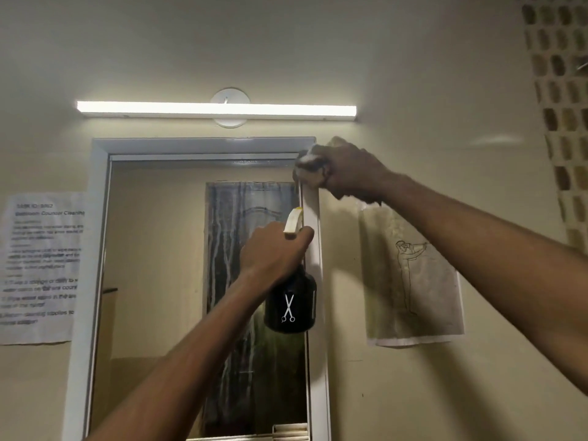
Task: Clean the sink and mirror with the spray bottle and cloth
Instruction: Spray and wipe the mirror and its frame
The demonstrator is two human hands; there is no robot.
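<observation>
A tall mirror point(159, 265) in a white frame point(95, 249) hangs on the wall ahead. My left hand point(273, 249) grips the neck of a black spray bottle point(290, 300) with a white scissors logo and a pale trigger head, held in front of the mirror's right edge. My right hand point(350, 173) holds a bunched beige cloth point(310, 171) against the frame's upper right corner. The sink is out of view.
A lit tube light point(216, 109) runs above the mirror. A printed instruction sheet point(41, 265) is taped left of the frame, and a line drawing on paper point(413, 281) hangs to the right. A patterned vent block wall point(560, 106) fills the far right.
</observation>
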